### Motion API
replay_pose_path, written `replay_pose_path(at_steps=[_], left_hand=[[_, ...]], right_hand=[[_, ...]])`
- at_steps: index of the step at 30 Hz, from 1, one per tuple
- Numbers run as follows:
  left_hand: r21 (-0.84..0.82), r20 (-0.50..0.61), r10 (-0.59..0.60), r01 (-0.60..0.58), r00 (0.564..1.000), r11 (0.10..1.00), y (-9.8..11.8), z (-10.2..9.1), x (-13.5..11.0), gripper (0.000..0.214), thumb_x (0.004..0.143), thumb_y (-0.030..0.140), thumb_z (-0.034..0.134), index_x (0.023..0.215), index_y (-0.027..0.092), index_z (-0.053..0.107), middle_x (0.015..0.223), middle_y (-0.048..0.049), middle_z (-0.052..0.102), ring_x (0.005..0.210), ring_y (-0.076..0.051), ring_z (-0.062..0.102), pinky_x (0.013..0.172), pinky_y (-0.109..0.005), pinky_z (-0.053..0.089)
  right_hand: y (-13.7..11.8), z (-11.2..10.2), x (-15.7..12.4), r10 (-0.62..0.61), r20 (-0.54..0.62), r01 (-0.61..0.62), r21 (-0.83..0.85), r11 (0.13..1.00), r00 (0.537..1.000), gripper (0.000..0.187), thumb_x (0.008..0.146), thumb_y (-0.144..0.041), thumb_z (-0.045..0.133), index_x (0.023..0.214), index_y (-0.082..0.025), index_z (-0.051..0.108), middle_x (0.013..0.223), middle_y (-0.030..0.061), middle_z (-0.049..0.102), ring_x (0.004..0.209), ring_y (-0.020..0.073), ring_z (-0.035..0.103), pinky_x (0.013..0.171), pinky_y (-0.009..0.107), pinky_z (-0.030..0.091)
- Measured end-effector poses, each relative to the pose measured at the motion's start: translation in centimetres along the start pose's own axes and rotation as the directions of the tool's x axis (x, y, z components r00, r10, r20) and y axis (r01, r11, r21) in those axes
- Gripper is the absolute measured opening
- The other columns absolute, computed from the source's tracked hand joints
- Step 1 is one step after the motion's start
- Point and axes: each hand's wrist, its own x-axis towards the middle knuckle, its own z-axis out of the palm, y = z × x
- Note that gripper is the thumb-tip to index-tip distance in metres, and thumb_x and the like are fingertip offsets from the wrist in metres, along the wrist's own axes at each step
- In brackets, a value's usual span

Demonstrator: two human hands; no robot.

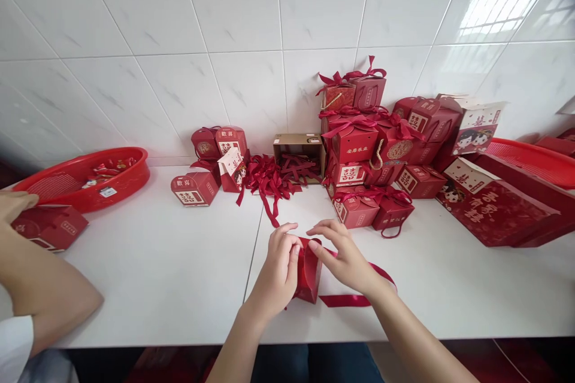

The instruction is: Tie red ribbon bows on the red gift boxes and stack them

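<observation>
A small red candy box (309,278) stands on the white table in front of me, its curved top flaps drawn up. My left hand (283,260) grips the box at its left side and upper edge, fingers bent over it. On the other side, my right hand (344,254) has its thumb against the top flap, and its fingers reach out over the box, apart from the thumb. A dark red satin ribbon (345,300) runs from behind the box, loops under my right forearm and lies loose on the table. The inside of the box is hidden.
Cut ribbons (267,176) lie beside an open cardboard box (299,139). Tied red boxes (354,143) are stacked at right, near a large red bag (498,203). Untied boxes (195,188) stand at left. A co-worker's arm (49,281) reaches toward another box (56,224) by a red basket (135,173).
</observation>
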Motion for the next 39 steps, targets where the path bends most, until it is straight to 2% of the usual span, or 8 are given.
replay_pose_path(at_steps=[8,15,21,23,25,27,31,39], left_hand=[[-0.015,-0.119,0.036,-0.038,0.992,0.999,0.1,-1.0,0.4,0.018,0.098,0.021,0.029,0.094,0.023,0.046,0.121,-0.0077,0.05,0.129,-0.02,0.041,0.103,-0.039,0.041],[0.124,0.055,-0.057,0.05,0.997,0.991,-1.0,-2.6,-2.8,0.034,0.088,0.016,0.044,0.12,0.027,0.044,0.124,-0.0067,0.055,0.111,-0.022,0.056,0.092,-0.04,0.05],[-0.016,-0.077,-0.177,0.177,0.981,0.984,-1.7,-1.6,-4.0,0.018,0.091,0.025,0.043,0.107,0.024,0.052,0.108,-0.0064,0.061,0.1,-0.02,0.06,0.085,-0.036,0.053],[-0.109,-0.087,-0.255,0.245,0.963,0.963,-1.7,-1.5,-3.9,0.019,0.092,0.029,0.043,0.107,0.023,0.053,0.108,-0.0071,0.061,0.099,-0.02,0.061,0.083,-0.035,0.055],[-0.21,-0.086,-0.338,0.314,0.937,0.926,-1.6,-1.5,-3.8,0.022,0.092,0.033,0.044,0.11,0.023,0.052,0.112,-0.0078,0.06,0.1,-0.02,0.062,0.079,-0.033,0.056],[-0.299,-0.084,-0.398,0.358,0.914,0.885,-1.6,-1.5,-3.8,0.025,0.091,0.035,0.045,0.113,0.023,0.05,0.114,-0.0082,0.059,0.1,-0.021,0.062,0.076,-0.032,0.057],[-0.398,-0.091,-0.451,0.382,0.888,0.834,-1.7,-1.3,-4.1,0.028,0.089,0.034,0.048,0.115,0.022,0.048,0.112,-0.0089,0.059,0.101,-0.021,0.062,0.075,-0.032,0.056],[-0.364,-0.065,-0.456,0.404,0.887,0.839,-1.5,-0.9,-4.6,0.04,0.09,0.036,0.047,0.126,0.02,0.047,0.111,-0.0104,0.058,0.103,-0.022,0.06,0.076,-0.031,0.055]], right_hand=[[-1.6,0.2,1.8,-0.137,0.148,0.117,0.138,0.983,0.98,0.009,0.089,-0.023,0.055,0.086,-0.023,0.064,0.104,0.0047,0.062,0.099,0.0203,0.057,0.092,0.039,0.042],[-5.3,-5.0,0.4,-0.119,-0.153,0.177,0.465,0.867,0.981,0.008,0.091,-0.024,0.054,0.088,-0.023,0.061,0.099,0.004,0.061,0.093,0.0179,0.057,0.081,0.032,0.046],[-8.7,-8.6,-2.1,-0.192,-0.652,0.569,0.434,0.698,0.734,0.014,0.091,-0.029,0.051,0.083,-0.024,0.061,0.074,0.0033,0.054,0.083,0.0213,0.057,0.078,0.036,0.047],[-8.7,-7.8,-2.0,-0.193,-0.575,0.499,0.439,0.747,0.795,0.017,0.093,-0.03,0.048,0.082,-0.024,0.059,0.076,0.0034,0.057,0.082,0.0215,0.058,0.077,0.037,0.046],[-8.0,-5.9,-1.2,-0.131,-0.345,0.281,0.432,0.857,0.929,0.02,0.094,-0.03,0.046,0.079,-0.024,0.057,0.098,0.0055,0.062,0.096,0.0226,0.058,0.084,0.038,0.044],[-6.8,-3.6,-0.2,-0.047,-0.055,0.063,0.345,0.936,0.997,0.021,0.093,-0.031,0.046,0.076,-0.022,0.055,0.125,0.0062,0.055,0.115,0.0247,0.051,0.096,0.042,0.038],[-4.3,0.8,1.5,0.061,0.22,-0.103,0.183,0.978,0.974,0.023,0.092,-0.032,0.045,0.074,-0.021,0.055,0.13,0.0106,0.052,0.136,0.0257,0.031,0.108,0.046,0.026],[-2.4,3.0,1.6,0.16,0.313,-0.21,0.131,0.969,0.936,0.022,0.089,-0.028,0.045,0.074,-0.02,0.059,0.125,0.0115,0.054,0.135,0.0255,0.033,0.108,0.048,0.026]])
